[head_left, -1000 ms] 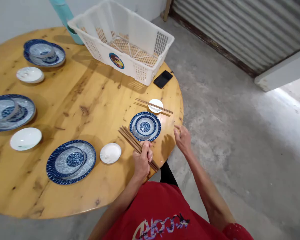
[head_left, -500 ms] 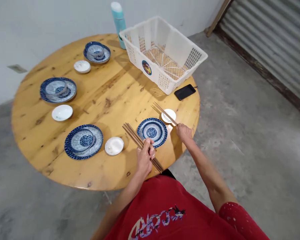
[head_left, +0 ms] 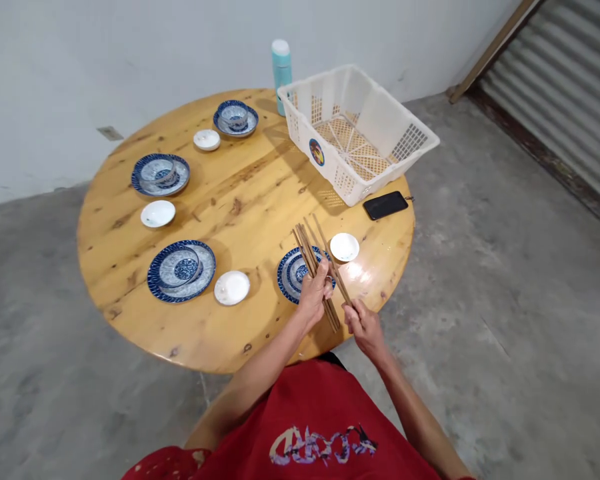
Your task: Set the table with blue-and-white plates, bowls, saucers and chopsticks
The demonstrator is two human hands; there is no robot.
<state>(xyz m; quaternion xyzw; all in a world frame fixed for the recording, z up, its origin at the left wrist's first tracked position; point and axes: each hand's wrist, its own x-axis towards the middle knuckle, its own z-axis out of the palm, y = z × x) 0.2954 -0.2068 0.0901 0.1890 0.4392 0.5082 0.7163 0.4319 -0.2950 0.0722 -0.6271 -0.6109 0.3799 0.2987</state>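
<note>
My left hand (head_left: 316, 291) is closed around a bundle of several brown chopsticks (head_left: 307, 248) above the near edge of the table. Close by on its right, my right hand (head_left: 364, 327) grips the lower end of a pair of chopsticks (head_left: 336, 272), whose tips point away from me. Beneath the chopsticks lies a blue-and-white plate with a bowl on it (head_left: 286, 275), partly hidden by the left hand and the bundle. A small white dish (head_left: 345, 247) sits just beyond the right hand, to the right of that plate.
Round wooden table (head_left: 240, 220). Along its left stand blue-patterned plates with bowls (head_left: 207, 270) and small white dishes (head_left: 232, 288). A white plastic basket (head_left: 325, 167), a black phone (head_left: 386, 205) and a light-blue bottle (head_left: 282, 70) are at the back and right.
My right hand has drawn its chopsticks back from over the white dish and in toward my left hand. The left-hand bundle now points more straight ahead. The camera view has shifted.
</note>
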